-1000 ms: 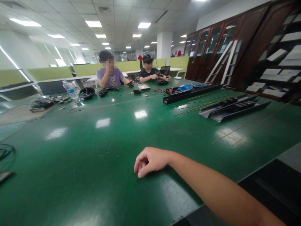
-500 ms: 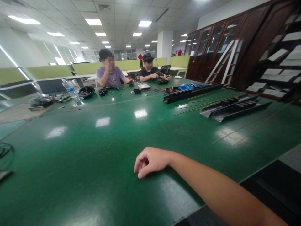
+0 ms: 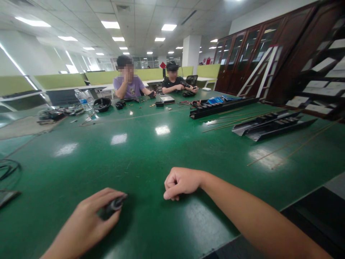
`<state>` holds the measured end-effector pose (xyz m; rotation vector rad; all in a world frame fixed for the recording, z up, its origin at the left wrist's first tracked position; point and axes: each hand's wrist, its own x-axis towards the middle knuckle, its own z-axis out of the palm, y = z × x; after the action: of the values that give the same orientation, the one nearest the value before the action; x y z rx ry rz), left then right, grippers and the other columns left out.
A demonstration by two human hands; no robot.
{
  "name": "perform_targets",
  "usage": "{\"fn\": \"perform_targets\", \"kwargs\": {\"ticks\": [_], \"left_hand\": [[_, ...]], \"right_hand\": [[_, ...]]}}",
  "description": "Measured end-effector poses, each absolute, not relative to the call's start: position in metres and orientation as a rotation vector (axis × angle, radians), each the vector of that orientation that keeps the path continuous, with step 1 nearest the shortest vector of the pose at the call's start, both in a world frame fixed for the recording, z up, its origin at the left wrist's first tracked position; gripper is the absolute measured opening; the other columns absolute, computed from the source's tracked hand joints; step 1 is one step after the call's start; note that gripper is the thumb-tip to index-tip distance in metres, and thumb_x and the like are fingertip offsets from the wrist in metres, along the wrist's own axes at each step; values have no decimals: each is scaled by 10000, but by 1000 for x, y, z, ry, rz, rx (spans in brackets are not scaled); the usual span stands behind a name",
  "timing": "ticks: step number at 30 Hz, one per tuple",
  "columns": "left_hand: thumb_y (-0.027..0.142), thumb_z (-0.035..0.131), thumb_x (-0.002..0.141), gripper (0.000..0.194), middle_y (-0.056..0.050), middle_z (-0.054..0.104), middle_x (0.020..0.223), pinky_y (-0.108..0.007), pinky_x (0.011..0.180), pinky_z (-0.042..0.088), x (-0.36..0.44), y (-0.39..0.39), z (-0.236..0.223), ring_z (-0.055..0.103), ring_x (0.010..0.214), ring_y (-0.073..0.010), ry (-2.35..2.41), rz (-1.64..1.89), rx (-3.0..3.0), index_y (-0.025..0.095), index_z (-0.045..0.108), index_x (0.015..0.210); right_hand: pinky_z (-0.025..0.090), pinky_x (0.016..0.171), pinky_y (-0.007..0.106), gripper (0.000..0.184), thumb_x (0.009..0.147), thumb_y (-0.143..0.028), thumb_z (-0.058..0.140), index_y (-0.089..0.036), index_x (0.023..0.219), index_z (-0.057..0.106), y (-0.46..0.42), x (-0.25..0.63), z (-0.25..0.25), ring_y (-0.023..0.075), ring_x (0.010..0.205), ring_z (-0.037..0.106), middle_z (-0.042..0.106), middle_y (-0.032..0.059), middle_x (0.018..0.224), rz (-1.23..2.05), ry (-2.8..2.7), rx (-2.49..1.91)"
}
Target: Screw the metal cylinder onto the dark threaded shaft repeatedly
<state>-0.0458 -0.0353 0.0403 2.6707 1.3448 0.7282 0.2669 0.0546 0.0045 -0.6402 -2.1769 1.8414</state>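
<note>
At the lower left, my left hand (image 3: 86,217) has come over the green table (image 3: 129,162) with its fingers and thumb closed around a small dark cylindrical object (image 3: 114,205). A greyish ring shows on that object; most of it is covered by my fingers, and its kind cannot be made out. To its right, my right hand (image 3: 183,184) rests at the table surface, fingers curled into a loose fist with the thumb across. Nothing shows in this fist. A stretch of green tabletop separates my two hands.
Black metal channels (image 3: 272,126) and thin rods (image 3: 223,127) lie at the right. Two people (image 3: 129,84) sit across the table, handling dark items. A plastic bottle (image 3: 83,100) stands at the far left. Black cables (image 3: 9,171) lie at the left edge.
My left hand has entered from the lower left, holding the dark cylindrical object. My right hand has shifted slightly right and its fingers have curled tighter.
</note>
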Motion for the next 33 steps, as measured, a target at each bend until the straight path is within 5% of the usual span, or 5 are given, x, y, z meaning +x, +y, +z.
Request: {"fn": "perform_targets", "kwargs": {"ticks": [5, 10, 24, 28, 33], "left_hand": [[154, 611, 840, 355, -11, 682, 957, -301, 806, 534, 37, -8, 39, 636, 898, -176, 1093, 453, 2523, 286, 643, 1168], [157, 621, 847, 359, -17, 663, 970, -316, 801, 506, 47, -4, 19, 611, 906, -186, 1049, 513, 2472, 290, 622, 1181], [238, 696, 797, 209, -24, 626, 896, -314, 751, 469, 43, 8, 3, 603, 826, -181, 1148, 672, 2311, 227, 635, 997], [269, 696, 813, 203, -13, 631, 885, -294, 728, 469, 39, 10, 2, 609, 803, -166, 1162, 755, 2257, 233, 633, 1003], [252, 716, 803, 219, 2, 652, 884, -285, 723, 474, 30, 12, 0, 621, 796, -157, 1199, 836, 2243, 248, 640, 1009]], "right_hand": [[422, 561, 204, 288, 690, -110, 610, -162, 516, 386, 64, 278, 6, 89, 608, 583, 649, 3, 724, 1820, -2146, -616], [393, 572, 187, 251, 629, -34, 613, -159, 570, 404, 67, 283, 8, 86, 664, 558, 636, -16, 764, 1720, -2290, -581], [443, 618, 212, 272, 649, -55, 646, -179, 828, 483, 66, 277, 10, 102, 650, 575, 616, -41, 732, 1592, -2292, -664], [445, 587, 200, 448, 626, -104, 747, -186, 1000, 514, 60, 273, 11, 98, 614, 575, 614, -55, 726, 1475, -2330, -754], [418, 529, 187, 374, 672, -255, 795, -174, 976, 593, 53, 264, 8, 96, 564, 558, 593, -49, 659, 1341, -2305, -901]]}}
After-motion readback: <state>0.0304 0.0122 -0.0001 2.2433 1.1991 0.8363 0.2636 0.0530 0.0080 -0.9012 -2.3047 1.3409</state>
